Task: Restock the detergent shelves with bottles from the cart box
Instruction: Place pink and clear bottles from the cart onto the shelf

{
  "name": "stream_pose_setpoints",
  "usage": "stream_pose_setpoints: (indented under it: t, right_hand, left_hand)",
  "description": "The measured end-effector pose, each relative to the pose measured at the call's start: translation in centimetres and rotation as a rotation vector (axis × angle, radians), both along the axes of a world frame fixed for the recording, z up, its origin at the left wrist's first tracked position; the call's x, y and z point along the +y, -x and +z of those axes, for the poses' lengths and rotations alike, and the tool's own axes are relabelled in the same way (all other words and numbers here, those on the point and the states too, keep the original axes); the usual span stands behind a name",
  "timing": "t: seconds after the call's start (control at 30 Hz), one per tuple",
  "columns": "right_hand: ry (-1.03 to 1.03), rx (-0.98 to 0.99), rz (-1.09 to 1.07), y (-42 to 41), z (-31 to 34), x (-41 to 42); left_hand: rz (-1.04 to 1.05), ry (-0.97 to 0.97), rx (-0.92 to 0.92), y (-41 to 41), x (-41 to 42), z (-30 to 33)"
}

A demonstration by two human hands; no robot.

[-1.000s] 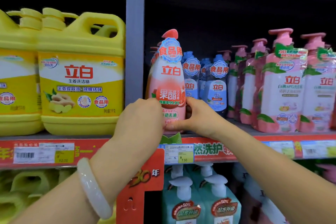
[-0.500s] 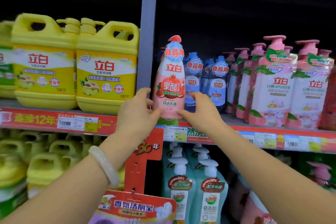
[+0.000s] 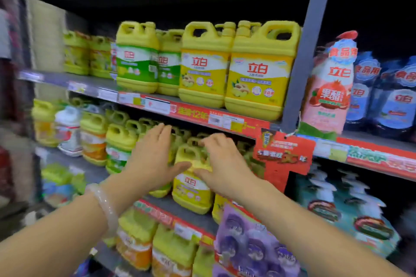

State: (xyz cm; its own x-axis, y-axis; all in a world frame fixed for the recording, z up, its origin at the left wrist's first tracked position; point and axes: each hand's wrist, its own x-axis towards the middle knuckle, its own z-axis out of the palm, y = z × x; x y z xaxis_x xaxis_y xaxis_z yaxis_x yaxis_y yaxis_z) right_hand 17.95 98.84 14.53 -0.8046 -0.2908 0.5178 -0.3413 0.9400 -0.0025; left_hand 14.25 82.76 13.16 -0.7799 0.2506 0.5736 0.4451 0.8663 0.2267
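Both hands seen empty, raised before middle shelf (image 3: 189, 211). Left hand (image 3: 153, 159) flat, fingers spread apart; right hand (image 3: 222, 164) loosely curled, nothing gripped. Pink bottle (image 3: 328, 87) stands upright at left end of upper shelf (image 3: 371, 139), just beside grey upright post (image 3: 299, 74). Step judged: placement done, hands free. Cart box not in view; next bottle to be fetched from it.

The yellow jugs (image 3: 258, 69) read 立白. The pink bottle (image 3: 328, 87) at right reads 立白, 果醋 and 食品用. The red shelf strip (image 3: 193, 113) shows 12年.
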Motion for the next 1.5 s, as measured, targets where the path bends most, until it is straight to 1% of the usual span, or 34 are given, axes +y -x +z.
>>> stream_pose_setpoints:
  t: [0.07, 0.17, 0.3, 0.43, 0.57, 0.77, 0.93, 1.07, 1.2, 1.33, 1.5]
  right_hand:
    - [-0.024, -0.059, 0.044, 1.8, -1.0, -5.2]
    - [-0.058, -0.141, 0.150, 4.3, -2.7, -15.2]
    - [-0.083, -0.258, 0.336, 6.4, -6.0, -30.8]
    - [-0.174, -0.397, 0.510, 6.6, -10.8, -45.3]
    - [-0.260, -0.518, 0.613, 6.5, -15.0, -53.4]
    - [-0.289, -0.679, 0.680, 9.9, -19.6, -62.8]
    - [-0.294, -0.708, 0.688, 17.2, -22.4, -69.6]
    - [-0.291, -0.722, 0.680, 25.2, -23.8, -75.7]
    - [-0.270, -0.751, 0.625, 34.0, -23.8, -81.8]
    - [-0.258, -0.779, 0.569, 41.1, -23.9, -86.0]
    - [-0.290, -0.808, 0.542, 47.7, -26.6, -90.4]
  left_hand:
    - [0.101, 0.032, 0.012, -0.2, -5.9, -1.0]
    - [0.249, 0.155, 0.016, 0.0, -16.3, -3.2]
    - [0.423, 0.209, -0.183, -0.7, -30.9, -6.9]
    - [0.601, 0.223, -0.402, -3.2, -44.4, -10.5]
    - [0.712, 0.134, -0.548, -4.7, -53.1, -13.8]
    - [0.806, 0.060, -0.736, -4.2, -62.1, -17.5]
    - [0.804, 0.055, -0.779, 1.9, -68.2, -19.6]
    - [0.777, 0.058, -0.771, 10.0, -73.3, -20.2]
    - [0.787, 0.082, -0.832, 18.3, -79.3, -19.8]
    - [0.782, 0.104, -0.791, 25.1, -84.9, -20.2]
    - [0.743, 0.131, -0.869, 32.2, -90.4, -22.5]
